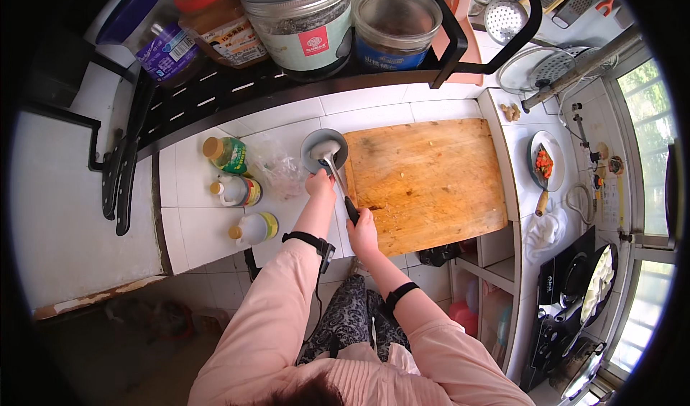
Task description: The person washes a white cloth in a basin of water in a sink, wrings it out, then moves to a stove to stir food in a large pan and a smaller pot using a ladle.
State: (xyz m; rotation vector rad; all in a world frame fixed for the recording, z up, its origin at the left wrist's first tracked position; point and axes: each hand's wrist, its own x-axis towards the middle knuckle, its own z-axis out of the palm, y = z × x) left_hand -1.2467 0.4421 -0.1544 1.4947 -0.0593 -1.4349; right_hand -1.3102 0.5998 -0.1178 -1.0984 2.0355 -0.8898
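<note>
My left hand [319,184] grips the near rim of a small grey bowl [308,158] on the white-tiled counter. In my right hand [364,231] is the black handle of a metal ladle [339,180]. Its shaft slants up and left, and its head sits within the bowl's opening. What lies under the ladle head is mostly hidden. A worn wooden chopping board [431,174] with small food scraps lies just right of the bowl. Clear crumpled plastic [279,171] is on the counter to the bowl's left.
Several bottles, among them a green-labelled one [233,156], stand at left. A black shelf [215,104] with jars overhangs the counter's back; black-handled knives [126,190] hang at its left. Rightward are a plate [555,161] with chopped red food and a stove pan [598,282] holding pale food.
</note>
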